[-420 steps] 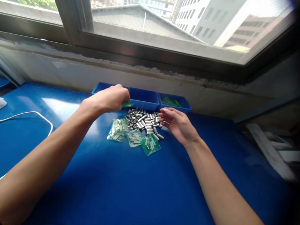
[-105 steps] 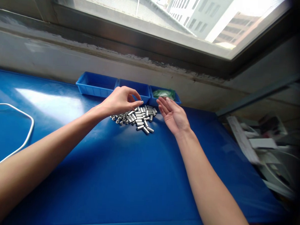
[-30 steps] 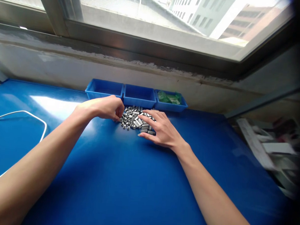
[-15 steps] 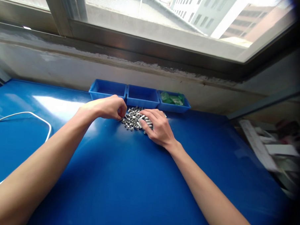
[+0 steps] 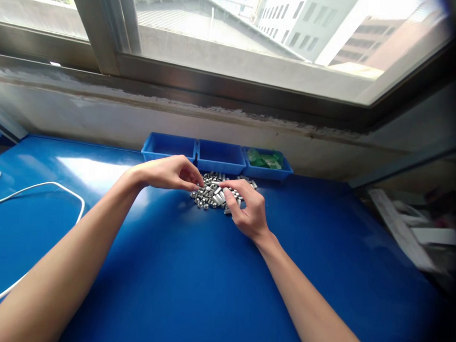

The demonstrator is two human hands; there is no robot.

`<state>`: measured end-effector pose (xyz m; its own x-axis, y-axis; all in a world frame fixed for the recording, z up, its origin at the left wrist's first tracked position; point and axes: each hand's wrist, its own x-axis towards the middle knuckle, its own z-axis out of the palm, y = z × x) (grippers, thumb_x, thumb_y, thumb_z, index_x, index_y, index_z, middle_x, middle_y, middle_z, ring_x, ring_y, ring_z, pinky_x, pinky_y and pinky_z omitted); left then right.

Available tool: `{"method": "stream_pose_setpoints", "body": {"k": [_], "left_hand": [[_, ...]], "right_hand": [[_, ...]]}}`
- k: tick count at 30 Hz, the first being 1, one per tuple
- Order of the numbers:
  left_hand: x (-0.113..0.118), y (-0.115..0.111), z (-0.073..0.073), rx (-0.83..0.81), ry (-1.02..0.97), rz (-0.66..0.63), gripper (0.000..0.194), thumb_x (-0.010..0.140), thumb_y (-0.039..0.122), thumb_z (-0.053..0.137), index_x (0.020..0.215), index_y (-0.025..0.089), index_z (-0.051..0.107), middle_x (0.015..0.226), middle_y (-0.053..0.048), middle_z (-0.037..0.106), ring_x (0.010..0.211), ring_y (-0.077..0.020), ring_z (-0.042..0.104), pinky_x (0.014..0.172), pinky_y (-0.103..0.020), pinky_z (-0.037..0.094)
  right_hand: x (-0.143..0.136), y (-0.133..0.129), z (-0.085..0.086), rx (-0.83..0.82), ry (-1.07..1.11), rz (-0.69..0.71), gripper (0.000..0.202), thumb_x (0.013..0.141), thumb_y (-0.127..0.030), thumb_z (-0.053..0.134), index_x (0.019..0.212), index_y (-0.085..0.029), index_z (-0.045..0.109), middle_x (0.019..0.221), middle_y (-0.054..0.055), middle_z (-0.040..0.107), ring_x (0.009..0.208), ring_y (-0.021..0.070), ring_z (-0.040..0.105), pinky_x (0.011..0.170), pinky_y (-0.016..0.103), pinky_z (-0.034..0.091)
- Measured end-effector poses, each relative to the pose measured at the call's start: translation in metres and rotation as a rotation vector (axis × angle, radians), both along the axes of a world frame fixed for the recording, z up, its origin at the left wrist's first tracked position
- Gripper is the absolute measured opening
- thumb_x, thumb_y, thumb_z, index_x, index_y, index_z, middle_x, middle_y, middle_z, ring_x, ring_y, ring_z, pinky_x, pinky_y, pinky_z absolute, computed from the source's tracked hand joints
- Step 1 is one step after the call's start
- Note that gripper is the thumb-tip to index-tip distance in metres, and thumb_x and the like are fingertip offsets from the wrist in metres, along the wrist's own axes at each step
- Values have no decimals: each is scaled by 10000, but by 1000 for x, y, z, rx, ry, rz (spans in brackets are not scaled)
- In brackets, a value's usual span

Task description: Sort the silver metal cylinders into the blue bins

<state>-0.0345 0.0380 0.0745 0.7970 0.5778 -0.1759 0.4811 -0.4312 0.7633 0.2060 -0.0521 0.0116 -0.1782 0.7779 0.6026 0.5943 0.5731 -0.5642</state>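
Note:
A pile of small shiny metal pieces [image 5: 207,196] lies on the blue table, some round and short, others longer like pins or tubes. At its left side is my left hand [image 5: 171,172], thumb and fingers apart, with the fingertips at the edge of the pile. My right hand [image 5: 249,206] reaches over the pile's right side. Its thumb and index finger are close together around a short metal pin [image 5: 218,190]; the exact grip is too small to see clearly. Several longer pieces lie beneath this hand.
Behind the pile stand three joined blue bins: a left bin [image 5: 168,157], a middle bin [image 5: 220,166] and a right bin [image 5: 267,172] holding green plastic bags [image 5: 264,158]. A white cable [image 5: 79,200] curves across the table's left. Beyond are a wall and window.
My left hand's fingers have spread from a pinch. My right hand has drawn back slightly, uncovering more of the pile, with thumb and index finger closer together. The view has tilted slightly upward.

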Motion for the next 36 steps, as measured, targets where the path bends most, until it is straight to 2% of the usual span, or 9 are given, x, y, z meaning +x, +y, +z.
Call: {"method": "stream_pose_setpoints", "body": {"k": [2,5,11,13,15,19,23,25,36], "left_hand": [[-1,0,2,-46,-68,18,368,837,413,672,1092,165,765,912,-50,777,812,-178,698,686,-215,506],[-4,2,3,-22,-154,161,398,820,453,705,1072,152,767,961,-71,777,853,-197,701,729,-243,532],[-11,12,-4,274,-276,660,393,809,484,721,1004,147,768,993,-103,781,926,-237,713,847,-316,566],[-12,14,-8,333,-247,760,368,816,462,721,1013,154,769,1012,-107,782,935,-240,717,883,-334,566],[-11,14,-9,358,-221,788,346,824,435,719,1023,157,771,1023,-107,782,934,-236,721,899,-338,564],[-6,8,-6,423,-265,671,264,851,378,679,959,158,779,942,-75,789,860,-200,727,827,-285,566],[-2,1,0,398,-124,338,174,828,290,673,868,168,791,823,-31,780,764,-166,717,702,-224,528],[-1,0,-1,369,-23,227,160,815,246,662,862,177,798,825,-25,781,764,-160,718,684,-211,514],[8,4,-23,301,111,82,236,762,175,651,946,162,798,800,-24,766,748,-149,709,660,-197,490]], "right_hand": [[2,-2,-1,6,3,9,162,970,-286,550,1026,-243,697,1022,58,759,964,244,703,906,426,554],[5,-2,-2,-22,24,-8,165,976,-300,545,1019,-248,695,1024,59,760,952,245,711,889,428,560],[8,3,-9,-50,8,-36,153,979,-291,555,986,-246,700,992,51,757,924,236,705,855,416,556],[8,4,-11,-55,-13,-40,148,979,-281,556,983,-239,698,994,55,755,934,239,702,856,414,551],[8,4,-12,-56,-28,-34,147,980,-275,555,980,-236,696,999,56,753,943,241,699,864,414,547],[8,5,-12,-49,-37,-11,137,981,-250,560,985,-226,694,1006,52,752,950,229,692,882,396,533],[7,6,-11,-34,-44,-4,126,980,-232,566,993,-217,691,1001,51,753,946,219,691,886,382,525],[7,6,-12,-29,-52,-2,120,978,-232,571,991,-216,689,998,51,754,945,219,694,890,384,525],[6,9,-17,-8,-118,-2,144,985,-263,554,979,-218,691,978,59,756,900,223,691,868,395,530]]}}
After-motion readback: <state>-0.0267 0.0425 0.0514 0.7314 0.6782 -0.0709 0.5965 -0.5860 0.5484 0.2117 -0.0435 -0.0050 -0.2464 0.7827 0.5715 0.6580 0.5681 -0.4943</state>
